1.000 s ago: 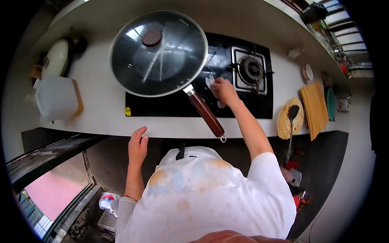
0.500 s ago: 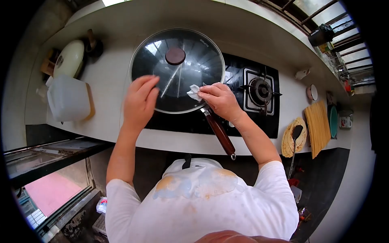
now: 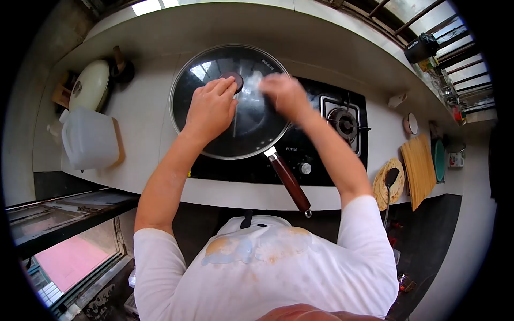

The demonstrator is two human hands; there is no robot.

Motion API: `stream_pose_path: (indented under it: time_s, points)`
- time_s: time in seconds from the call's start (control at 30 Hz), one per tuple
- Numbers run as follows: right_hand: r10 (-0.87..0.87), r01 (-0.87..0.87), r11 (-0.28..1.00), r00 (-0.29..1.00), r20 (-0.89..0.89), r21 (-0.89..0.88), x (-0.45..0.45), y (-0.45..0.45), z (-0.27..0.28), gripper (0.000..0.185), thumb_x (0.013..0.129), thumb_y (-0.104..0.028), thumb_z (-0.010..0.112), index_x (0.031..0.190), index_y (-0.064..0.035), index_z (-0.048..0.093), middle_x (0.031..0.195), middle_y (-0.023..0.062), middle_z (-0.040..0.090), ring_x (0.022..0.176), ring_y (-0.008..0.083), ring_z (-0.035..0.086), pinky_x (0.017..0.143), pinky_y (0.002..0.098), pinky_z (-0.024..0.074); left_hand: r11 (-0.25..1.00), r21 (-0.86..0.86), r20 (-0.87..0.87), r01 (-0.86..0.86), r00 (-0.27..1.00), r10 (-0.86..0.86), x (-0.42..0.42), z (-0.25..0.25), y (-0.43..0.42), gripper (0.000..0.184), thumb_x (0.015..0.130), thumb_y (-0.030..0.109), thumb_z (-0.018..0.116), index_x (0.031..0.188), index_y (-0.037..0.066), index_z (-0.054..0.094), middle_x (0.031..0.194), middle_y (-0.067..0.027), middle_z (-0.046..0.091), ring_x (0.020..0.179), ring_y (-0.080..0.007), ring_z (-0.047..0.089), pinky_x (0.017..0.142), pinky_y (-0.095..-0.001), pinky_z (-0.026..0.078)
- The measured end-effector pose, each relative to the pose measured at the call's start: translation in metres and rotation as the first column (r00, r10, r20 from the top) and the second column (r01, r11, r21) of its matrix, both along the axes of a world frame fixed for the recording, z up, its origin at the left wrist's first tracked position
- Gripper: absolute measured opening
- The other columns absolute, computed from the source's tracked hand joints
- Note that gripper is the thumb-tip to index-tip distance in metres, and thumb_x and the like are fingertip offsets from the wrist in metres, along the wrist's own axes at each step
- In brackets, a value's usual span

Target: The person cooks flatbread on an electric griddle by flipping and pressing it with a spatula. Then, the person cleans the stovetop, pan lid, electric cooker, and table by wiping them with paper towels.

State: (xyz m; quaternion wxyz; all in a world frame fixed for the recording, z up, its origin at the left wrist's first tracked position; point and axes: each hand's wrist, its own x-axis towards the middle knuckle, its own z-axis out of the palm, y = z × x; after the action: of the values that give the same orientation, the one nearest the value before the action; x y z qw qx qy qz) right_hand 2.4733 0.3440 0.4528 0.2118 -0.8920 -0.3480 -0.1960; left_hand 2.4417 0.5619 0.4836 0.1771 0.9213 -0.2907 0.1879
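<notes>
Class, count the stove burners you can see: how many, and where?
1: a burner on the stove, right of the lidded pan. Another may be hidden beneath the pan.

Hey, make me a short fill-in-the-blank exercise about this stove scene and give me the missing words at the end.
1. The person's left hand is at the round, dark brown knob of a large see-through lid made of ____.
2. The long, reddish-brown pan handle points toward the person, whose stained short-sleeved shirt is ____.
3. From the person's view, the bare, square-framed stove burner is on the lid's ____ side.
4. The translucent whitish plastic jug is on the lid's ____ side.

Missing words: glass; white; right; left.
</notes>
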Motion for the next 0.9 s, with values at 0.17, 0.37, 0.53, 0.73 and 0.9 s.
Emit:
stream_pose_path:
  time_s: [0.17,0.37,0.53,0.73,0.9]
  points:
    - [0.334,-0.335,0.936,0.942,-0.024,-0.106,-0.099,0.012,0.004,0.019,0.067,-0.008,0.057,0.085,-0.0108,0.061,0.095,-0.0010,0.057,0.072,0.0162,0.051,0.062,0.0293,0.0405,1.000,0.002,0.028,-0.010,1.000,0.010,-0.004,0.000,-0.001,0.032,0.074,0.012,0.057,0.105,0.002,0.056,0.109,-0.0084,0.055,0.101,-0.0246,0.051,0.082,-0.0356,0.040]
    - [-0.204,0.204,0.969,0.979,0.017,-0.138,0.045,-0.018,-0.008,0.018,0.073,-0.007,0.054,0.087,-0.0144,0.064,0.093,0.0036,0.061,0.083,0.0261,0.056,0.074,0.0337,0.0461,0.998,0.045,0.013,-0.035,0.999,0.035,-0.005,0.002,-0.001,0.032,0.075,0.012,0.057,0.106,0.004,0.056,0.111,-0.0073,0.054,0.102,-0.0234,0.051,0.082,-0.0348,0.040]
    - [-0.045,0.045,0.999,0.999,-0.023,-0.008,0.034,0.007,0.000,0.019,0.073,-0.004,0.053,0.086,-0.0117,0.064,0.093,0.0076,0.060,0.086,0.0280,0.055,0.076,0.0344,0.0451,0.999,0.028,0.013,-0.020,1.000,0.020,-0.001,0.001,0.001,0.031,0.073,0.008,0.054,0.104,0.004,0.057,0.109,-0.0072,0.056,0.101,-0.0235,0.051,0.081,-0.0347,0.040]
    - [0.381,-0.376,0.909,0.924,-0.007,-0.179,-0.093,0.027,0.004,0.023,0.068,-0.010,0.056,0.089,-0.0147,0.063,0.094,-0.0033,0.058,0.074,0.0148,0.052,0.063,0.0291,0.0398,1.000,0.009,0.049,0.001,0.999,-0.001,0.002,-0.002,0.002,0.034,0.068,0.002,0.051,0.100,0.003,0.058,0.107,-0.0070,0.057,0.099,-0.0229,0.052,0.080,-0.0354,0.040]
    - [-0.051,0.050,0.999,0.996,0.075,0.015,0.017,-0.008,0.001,0.017,0.070,-0.003,0.056,0.083,-0.0110,0.065,0.088,0.0056,0.062,0.077,0.0264,0.057,0.069,0.0342,0.0466,0.998,-0.055,0.089,-0.002,0.996,0.007,0.000,-0.007,-0.001,0.031,0.068,0.003,0.050,0.097,0.001,0.059,0.104,-0.0104,0.058,0.097,-0.0250,0.054,0.078,-0.0357,0.043]
